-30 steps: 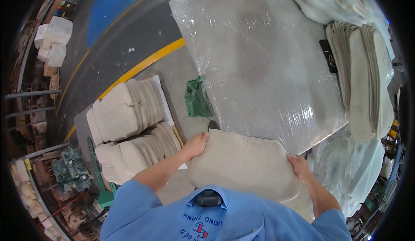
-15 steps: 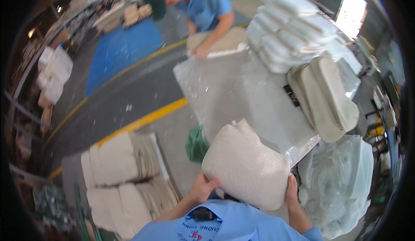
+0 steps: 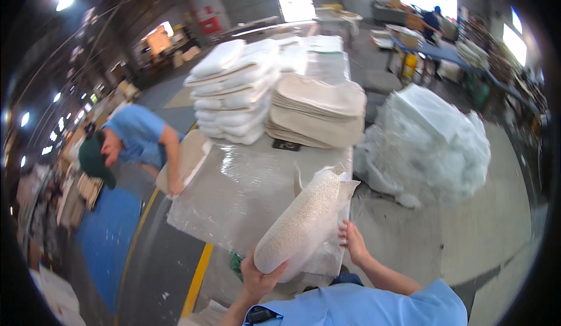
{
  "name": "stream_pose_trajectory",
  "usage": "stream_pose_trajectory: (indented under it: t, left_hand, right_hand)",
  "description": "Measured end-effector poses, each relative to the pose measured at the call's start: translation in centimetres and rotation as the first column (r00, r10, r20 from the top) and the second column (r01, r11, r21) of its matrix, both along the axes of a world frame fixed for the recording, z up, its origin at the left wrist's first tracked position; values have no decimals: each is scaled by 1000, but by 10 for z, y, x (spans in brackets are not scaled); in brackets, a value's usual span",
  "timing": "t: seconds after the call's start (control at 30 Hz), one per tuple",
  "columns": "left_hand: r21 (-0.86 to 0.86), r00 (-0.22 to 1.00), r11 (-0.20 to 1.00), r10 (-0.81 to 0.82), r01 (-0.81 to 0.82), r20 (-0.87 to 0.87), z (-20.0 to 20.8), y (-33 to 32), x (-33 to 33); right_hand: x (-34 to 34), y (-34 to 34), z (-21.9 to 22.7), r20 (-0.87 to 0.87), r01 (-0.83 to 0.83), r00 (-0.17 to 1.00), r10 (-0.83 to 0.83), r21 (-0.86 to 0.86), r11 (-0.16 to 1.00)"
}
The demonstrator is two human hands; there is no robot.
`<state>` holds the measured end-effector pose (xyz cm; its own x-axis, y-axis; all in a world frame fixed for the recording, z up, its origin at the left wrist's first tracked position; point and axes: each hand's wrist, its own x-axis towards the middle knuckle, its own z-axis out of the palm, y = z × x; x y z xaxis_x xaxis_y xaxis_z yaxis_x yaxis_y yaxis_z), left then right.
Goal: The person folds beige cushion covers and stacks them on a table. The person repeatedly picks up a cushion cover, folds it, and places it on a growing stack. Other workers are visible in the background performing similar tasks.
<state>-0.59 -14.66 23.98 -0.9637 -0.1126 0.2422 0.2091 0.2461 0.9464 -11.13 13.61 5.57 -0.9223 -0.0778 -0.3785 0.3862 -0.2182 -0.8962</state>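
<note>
— While the person's left hand (image 3: 261, 276) cups the rounded lower end, where does the pale beige, pebble-textured padded mat (image 3: 305, 223) sit?

— Between both hands, raised and tilted, its upper end over the edge of the clear-plastic-wrapped table (image 3: 234, 191). The left hand grasps it from beneath, thumb over the front.

— And the right hand (image 3: 353, 242)?

— Pressed against the mat's right edge, fingers spread on it.

— What lies farther out?

— A stack of flat tan mats (image 3: 318, 113) beside a pile of white bagged cushions (image 3: 234, 92) at the table's far end, a heap of crumpled clear plastic (image 3: 429, 142) on the floor to the right, and a co-worker in a blue shirt (image 3: 137, 142) bent over another beige mat (image 3: 186, 159) at the left.
</note>
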Motion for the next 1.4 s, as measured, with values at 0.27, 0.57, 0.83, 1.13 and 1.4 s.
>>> stream_pose_trajectory:
  t: [0.27,0.57,0.83,1.13,1.4]
  left_hand:
    - [-711,890,619,-456,334,20,70,12,-22]
    - [-876,801,243,-554,416,227,-69,77,-36]
    - [-167,420,423,-622,890,660,-101,68,-91]
    - [-632,716,337,-307,698,628,-187,33,-181]
    - [-630,739,403,-223,663,636,-196,51,-199]
  right_hand:
    - [10,33,81,-87,22,994,-61,-397,918]
    - [16,58,-18,314,48,949,-39,-20,999]
    - [-14,56,-18,391,-516,855,342,711,478]
    - [1,23,7,-251,-1,928,277,739,673]
    - [-71,14,7,225,-357,926,302,782,511]
